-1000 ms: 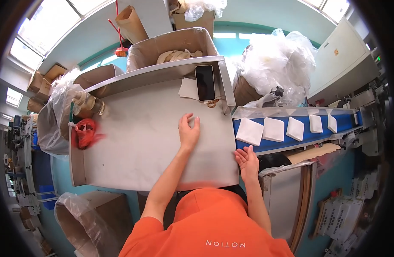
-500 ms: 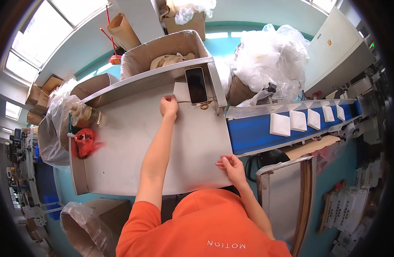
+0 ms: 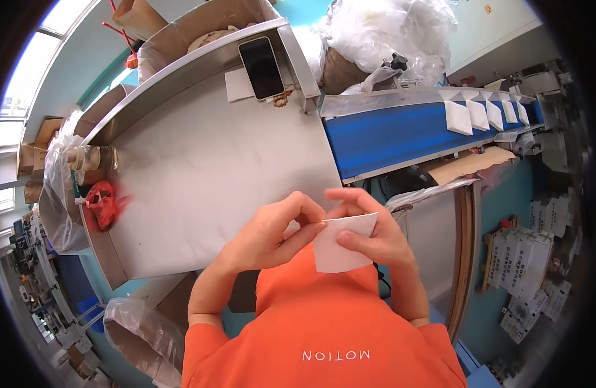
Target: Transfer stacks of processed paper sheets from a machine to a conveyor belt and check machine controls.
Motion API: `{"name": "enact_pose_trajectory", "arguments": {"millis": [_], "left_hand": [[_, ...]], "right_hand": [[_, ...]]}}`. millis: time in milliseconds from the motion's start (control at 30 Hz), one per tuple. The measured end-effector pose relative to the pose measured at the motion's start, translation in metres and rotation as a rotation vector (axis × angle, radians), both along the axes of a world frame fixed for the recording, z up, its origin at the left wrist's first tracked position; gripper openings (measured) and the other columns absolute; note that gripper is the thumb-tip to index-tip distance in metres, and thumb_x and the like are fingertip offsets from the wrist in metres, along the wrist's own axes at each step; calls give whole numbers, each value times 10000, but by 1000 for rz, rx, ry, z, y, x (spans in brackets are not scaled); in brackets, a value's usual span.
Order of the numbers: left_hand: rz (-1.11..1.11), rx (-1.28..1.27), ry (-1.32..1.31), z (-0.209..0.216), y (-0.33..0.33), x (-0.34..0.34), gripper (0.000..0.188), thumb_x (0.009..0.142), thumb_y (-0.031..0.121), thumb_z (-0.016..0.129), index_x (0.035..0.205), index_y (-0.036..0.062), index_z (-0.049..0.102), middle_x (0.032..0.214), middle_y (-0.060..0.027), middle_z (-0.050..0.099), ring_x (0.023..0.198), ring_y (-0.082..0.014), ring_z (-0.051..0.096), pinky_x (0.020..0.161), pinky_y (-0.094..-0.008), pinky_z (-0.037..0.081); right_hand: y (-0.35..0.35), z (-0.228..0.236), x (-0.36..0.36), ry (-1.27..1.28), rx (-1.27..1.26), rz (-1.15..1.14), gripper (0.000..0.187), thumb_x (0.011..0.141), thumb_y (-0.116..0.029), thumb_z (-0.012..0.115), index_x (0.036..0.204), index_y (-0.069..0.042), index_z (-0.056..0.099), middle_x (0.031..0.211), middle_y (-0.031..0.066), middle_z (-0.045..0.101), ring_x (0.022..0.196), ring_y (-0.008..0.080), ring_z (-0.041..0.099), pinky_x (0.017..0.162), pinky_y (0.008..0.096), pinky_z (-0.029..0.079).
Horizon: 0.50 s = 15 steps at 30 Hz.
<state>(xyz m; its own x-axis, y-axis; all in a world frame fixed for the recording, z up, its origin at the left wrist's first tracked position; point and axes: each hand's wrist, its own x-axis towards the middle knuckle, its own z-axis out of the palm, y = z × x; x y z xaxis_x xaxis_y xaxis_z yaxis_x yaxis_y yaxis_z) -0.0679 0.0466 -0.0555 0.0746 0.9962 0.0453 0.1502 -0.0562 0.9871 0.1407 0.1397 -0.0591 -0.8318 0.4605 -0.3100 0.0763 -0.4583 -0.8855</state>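
Note:
In front of my chest, off the near edge of the table, a thin white square sheet (image 3: pixel 344 244) is held up between both hands. My right hand (image 3: pixel 379 236) grips its right side, thumb lying flat across the face and fingers behind. The thumb and fingertips of my left hand (image 3: pixel 282 229) pinch its upper left corner. Whether it is paper or cloth I cannot tell. Farther off, a similar white piece (image 3: pixel 238 86) lies on the table partly beside and under a black-screened phone (image 3: pixel 262 68). A beaded bracelet (image 3: pixel 283 99) rests by the phone's lower end.
The pale worktable (image 3: pixel 194 174) has raised metal rims. At right runs a blue conveyor belt (image 3: pixel 382 139) with several white squares (image 3: pixel 478 115) at its far end. A glass jar (image 3: pixel 94 158) and red plastic bag (image 3: pixel 102 204) sit at the left rim. Clear plastic bags (image 3: pixel 388 39) are heaped behind.
My left hand has come back from beside the phone toward my body. Both hands now meet on the white sheet. The squares on the belt have shifted right, and the whole view has tilted.

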Motion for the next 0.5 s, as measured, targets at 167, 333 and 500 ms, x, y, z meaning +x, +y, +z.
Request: {"name": "enact_pose_trajectory", "arguments": {"millis": [167,333,500], "left_hand": [[463,691,189,68,6,-13,474,820,107,750,1227,67,511,1085,-138,613,919,-277,634,760,-347,542],[485,745,425,101,-78,-53,587,941,485,563,1355,100,407,1336,-187,487,1161,-330,532,895,-412,463],[367,776,407,119,-151,-100,580,938,479,570,1353,107,409,1329,-179,489,1159,-325,529,895,-411,462]], "right_hand": [[-9,52,-2,-81,204,-180,156,930,-76,633,1061,7,645,908,44,675,837,89,606,704,219,468],[-6,90,-1,360,366,-322,169,901,-26,629,1041,66,646,882,191,701,719,223,677,638,282,510],[-17,154,-19,516,433,-444,127,957,-75,563,840,-38,533,750,129,609,575,232,570,542,239,462]]}}
